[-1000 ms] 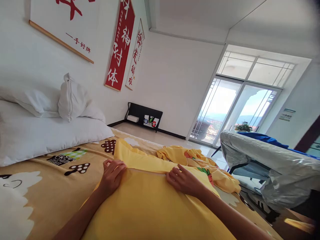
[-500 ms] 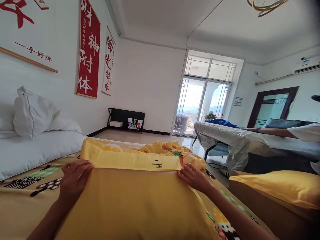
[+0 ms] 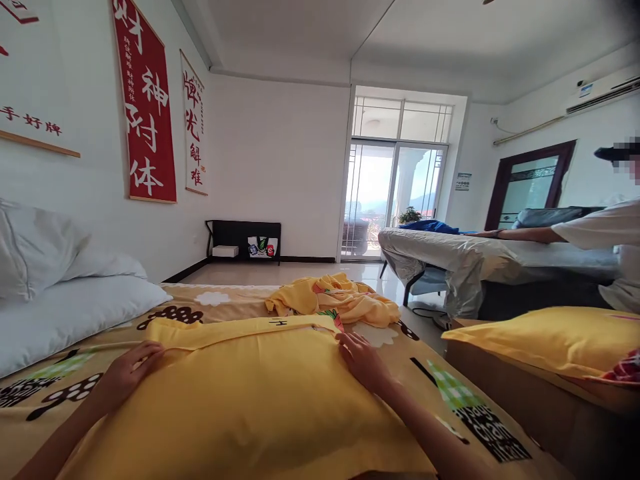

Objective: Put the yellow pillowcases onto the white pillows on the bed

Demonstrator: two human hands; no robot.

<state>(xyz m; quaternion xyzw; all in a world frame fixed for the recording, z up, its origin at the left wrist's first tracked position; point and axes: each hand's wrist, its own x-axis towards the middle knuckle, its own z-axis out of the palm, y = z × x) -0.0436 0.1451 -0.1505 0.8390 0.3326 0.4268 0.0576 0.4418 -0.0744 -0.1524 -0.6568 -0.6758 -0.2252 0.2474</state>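
Note:
A plump pillow in a plain yellow pillowcase [image 3: 240, 393] lies before me on a patterned bed sheet [image 3: 210, 300]. Along its far end runs a folded-over flap [image 3: 225, 333] with small dark lettering. My left hand [image 3: 133, 370] rests against the far left corner, fingers stretched out over the cloth. At the far right corner, my right hand [image 3: 363, 357] touches the case with its fingers spread a little. Just beyond the pillow is a crumpled heap of yellow cloth [image 3: 340, 300] with a carrot print.
White pillows [image 3: 75, 287] lie at the left by the wall. To the right, another yellow pillow [image 3: 545, 340] sits on a brown cardboard box [image 3: 500, 373]. Behind it a person's arm [image 3: 530, 235] reaches over a plastic-covered table [image 3: 450, 250] bearing blue cloth.
The raised flap has come down toward the pillow, and my fingers have loosened from its edge to rest on the case. The pillow sits lower, and my view has turned slightly right.

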